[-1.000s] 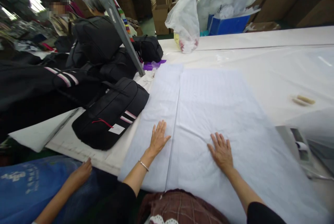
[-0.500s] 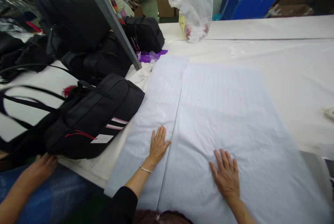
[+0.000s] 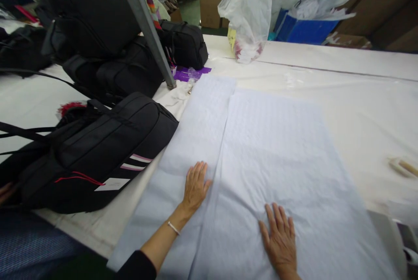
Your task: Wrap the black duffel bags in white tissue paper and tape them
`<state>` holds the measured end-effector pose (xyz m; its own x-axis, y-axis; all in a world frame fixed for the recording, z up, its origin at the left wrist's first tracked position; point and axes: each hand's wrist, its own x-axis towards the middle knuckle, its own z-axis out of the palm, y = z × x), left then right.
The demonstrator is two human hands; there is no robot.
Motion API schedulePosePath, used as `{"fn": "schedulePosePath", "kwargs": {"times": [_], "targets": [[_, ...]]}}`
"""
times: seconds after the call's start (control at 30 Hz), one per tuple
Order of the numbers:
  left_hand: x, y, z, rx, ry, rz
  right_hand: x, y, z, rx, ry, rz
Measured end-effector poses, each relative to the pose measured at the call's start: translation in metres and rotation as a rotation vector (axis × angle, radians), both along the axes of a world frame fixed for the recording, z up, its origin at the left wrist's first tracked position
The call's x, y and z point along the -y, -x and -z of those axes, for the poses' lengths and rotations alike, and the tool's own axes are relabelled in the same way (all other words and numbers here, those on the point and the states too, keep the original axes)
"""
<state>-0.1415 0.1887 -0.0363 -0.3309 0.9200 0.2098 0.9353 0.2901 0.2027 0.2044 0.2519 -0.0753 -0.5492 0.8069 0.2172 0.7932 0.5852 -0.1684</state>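
Observation:
A large pale blue plastic sheet (image 3: 281, 149) lies over the white table in front of me, with a lengthwise fold or overlapped edge left of its middle. My left hand (image 3: 195, 187) rests flat on the strip left of that fold, fingers stretched forward, a thin bracelet (image 3: 173, 227) at the wrist. On the wider part right of the fold lies my right hand (image 3: 279, 240), palm down with its fingers spread. Small creases run in the sheet between the two hands. Neither hand grips anything.
Left of the sheet lies a black bag (image 3: 98, 153) with a white tag (image 3: 112, 184); another person's hand (image 3: 6, 193) touches its end. More black bags (image 3: 88, 10) are piled behind, by a slanted metal post (image 3: 146, 23). A clear plastic bag (image 3: 250, 14) stands at the back, near a blue box (image 3: 303, 27).
The black bag beside the sheet has shifted left, along with the other person's hand, now mostly out of view. My hands stay flat on the sheet; the view has tilted slightly.

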Motion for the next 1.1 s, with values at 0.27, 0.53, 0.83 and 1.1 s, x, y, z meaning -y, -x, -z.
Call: {"fn": "schedulePosePath", "kwargs": {"times": [0.27,0.53,0.83,1.1], "targets": [[-0.169,0.064,0.008,0.069,0.118,-0.021,0.002,-0.005,0.006,0.016,0.002,-0.009],[-0.177,0.070,0.027,0.197,0.025,-0.033,0.002,-0.008,0.014,0.028,-0.014,-0.026],[-0.171,0.094,0.030,0.716,-0.222,-0.206,-0.033,0.012,-0.016,-0.112,0.026,-0.030],[-0.160,0.086,0.026,0.771,-0.325,-0.332,-0.233,0.193,-0.048,-0.294,-0.001,-0.321]]}}
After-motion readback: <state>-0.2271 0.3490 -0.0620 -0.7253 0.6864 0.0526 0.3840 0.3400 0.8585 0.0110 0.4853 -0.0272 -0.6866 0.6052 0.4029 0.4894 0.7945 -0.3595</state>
